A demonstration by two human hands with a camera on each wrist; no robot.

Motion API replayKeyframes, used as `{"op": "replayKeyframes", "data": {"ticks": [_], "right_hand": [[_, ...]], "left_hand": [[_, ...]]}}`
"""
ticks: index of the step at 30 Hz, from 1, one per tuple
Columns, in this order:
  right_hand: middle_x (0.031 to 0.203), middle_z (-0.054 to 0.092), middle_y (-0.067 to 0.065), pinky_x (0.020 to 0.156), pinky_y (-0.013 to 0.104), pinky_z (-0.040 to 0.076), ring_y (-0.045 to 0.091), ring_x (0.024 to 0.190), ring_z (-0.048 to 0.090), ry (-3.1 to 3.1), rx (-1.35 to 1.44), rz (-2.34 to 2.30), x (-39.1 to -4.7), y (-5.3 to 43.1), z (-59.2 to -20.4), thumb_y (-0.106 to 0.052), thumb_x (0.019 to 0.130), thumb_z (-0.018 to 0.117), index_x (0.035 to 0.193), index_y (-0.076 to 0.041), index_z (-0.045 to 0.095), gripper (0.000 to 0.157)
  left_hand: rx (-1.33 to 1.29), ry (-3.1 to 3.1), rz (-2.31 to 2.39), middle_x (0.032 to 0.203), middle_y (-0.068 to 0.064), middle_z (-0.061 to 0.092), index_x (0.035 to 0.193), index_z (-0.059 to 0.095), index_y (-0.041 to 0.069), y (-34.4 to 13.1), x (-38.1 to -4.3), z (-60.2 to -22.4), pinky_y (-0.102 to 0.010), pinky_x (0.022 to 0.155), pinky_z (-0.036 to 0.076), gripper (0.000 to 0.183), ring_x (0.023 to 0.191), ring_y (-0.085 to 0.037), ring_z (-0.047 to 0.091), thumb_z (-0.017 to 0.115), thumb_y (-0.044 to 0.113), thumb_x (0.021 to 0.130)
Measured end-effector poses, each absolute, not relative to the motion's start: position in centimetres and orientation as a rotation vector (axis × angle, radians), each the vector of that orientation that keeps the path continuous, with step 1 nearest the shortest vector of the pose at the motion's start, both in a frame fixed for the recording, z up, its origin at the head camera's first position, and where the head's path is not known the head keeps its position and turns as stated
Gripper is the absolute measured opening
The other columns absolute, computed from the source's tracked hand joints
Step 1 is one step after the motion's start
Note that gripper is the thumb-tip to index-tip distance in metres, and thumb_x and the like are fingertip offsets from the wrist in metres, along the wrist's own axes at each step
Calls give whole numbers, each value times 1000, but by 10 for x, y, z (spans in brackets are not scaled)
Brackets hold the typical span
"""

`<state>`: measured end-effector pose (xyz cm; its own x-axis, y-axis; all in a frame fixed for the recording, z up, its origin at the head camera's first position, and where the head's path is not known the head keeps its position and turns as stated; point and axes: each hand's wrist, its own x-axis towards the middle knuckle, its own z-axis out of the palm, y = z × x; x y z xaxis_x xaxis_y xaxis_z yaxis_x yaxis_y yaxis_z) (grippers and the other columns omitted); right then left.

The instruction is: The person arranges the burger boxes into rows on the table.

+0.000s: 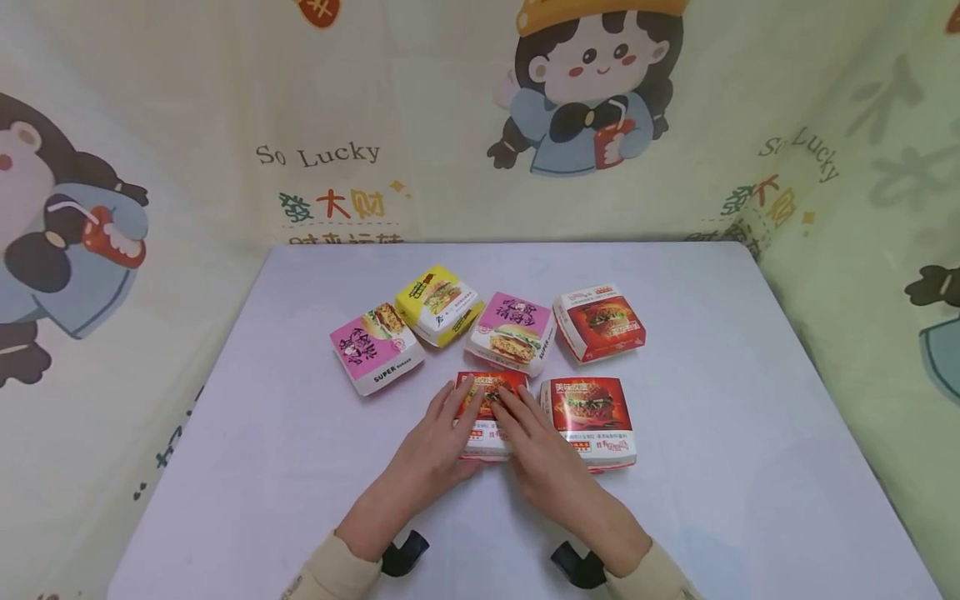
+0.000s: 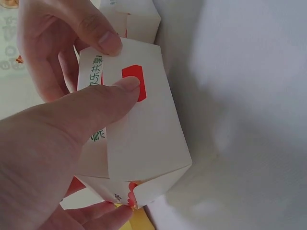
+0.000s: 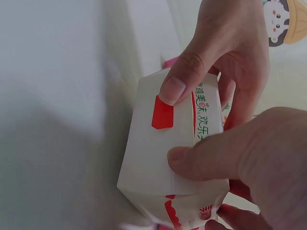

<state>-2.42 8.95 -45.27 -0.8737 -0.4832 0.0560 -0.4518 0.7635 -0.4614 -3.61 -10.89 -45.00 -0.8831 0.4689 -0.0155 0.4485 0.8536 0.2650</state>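
Observation:
A red-and-white burger box (image 1: pixel 487 435) lies near the middle of the table, and both hands hold it. My left hand (image 1: pixel 435 450) has its fingers over the lid and side, while its thumb presses the red tab on the front face, as the left wrist view shows. From the other side my right hand (image 1: pixel 546 458) reaches over the lid, its thumb (image 3: pixel 192 160) on the front panel beside the tab. The box (image 2: pixel 144 139) looks closed in both wrist views. Just right of it lies a similar red-and-white burger box (image 1: pixel 592 417).
Behind the hands stand a pink-and-white box (image 1: pixel 377 348), a yellow-and-white box (image 1: pixel 440 306), another pink-and-white box (image 1: pixel 513 332) and a red-and-white box (image 1: pixel 600 323). They rest on a white table (image 1: pixel 262 433), with a printed curtain (image 1: pixel 450 125) behind it.

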Motion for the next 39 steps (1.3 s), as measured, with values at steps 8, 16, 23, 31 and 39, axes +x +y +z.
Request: {"op": "replayKeyframes", "data": {"ticks": [8,16,23,31,39], "right_hand": [[162,32,4,116,47,37,27,153,20,2858,-757,-756,-24,89,-453,-10,85,77,151,-14,41,76],[163,29,4,117,48,36,27,154,18,2863,-737,-740,-25,88,-453,-17,81,82,152,-13,40,82],[164,26,5,115,48,38,27,154,18,2850,-727,-762,-25,88,-452,-24,80,83,151,-13,41,83],[165,23,5,115,51,37,28,154,16,2829,-687,-819,-24,88,-448,-29,80,83,151,-16,41,83],[164,26,6,114,51,40,28,154,17,2840,-715,-860,-27,86,-444,-32,82,82,149,-15,43,80]], "left_hand": [[709,2946,387,161,-12,29,154,34,10,-110,-33,-451,-44,100,54,99,148,-35,27,86,40,75],[675,2909,439,164,-10,23,156,29,14,-112,-33,-452,-45,108,48,102,151,-35,22,85,41,75],[705,2923,464,163,-10,24,155,32,13,-115,-31,-452,-47,113,43,101,150,-34,23,85,46,75],[653,2908,498,166,-6,20,157,28,14,-122,-32,-449,-48,117,37,102,153,-30,19,78,54,78],[606,2939,497,166,-4,19,156,30,14,-129,-35,-445,-49,120,33,96,153,-30,19,72,59,82]]}}
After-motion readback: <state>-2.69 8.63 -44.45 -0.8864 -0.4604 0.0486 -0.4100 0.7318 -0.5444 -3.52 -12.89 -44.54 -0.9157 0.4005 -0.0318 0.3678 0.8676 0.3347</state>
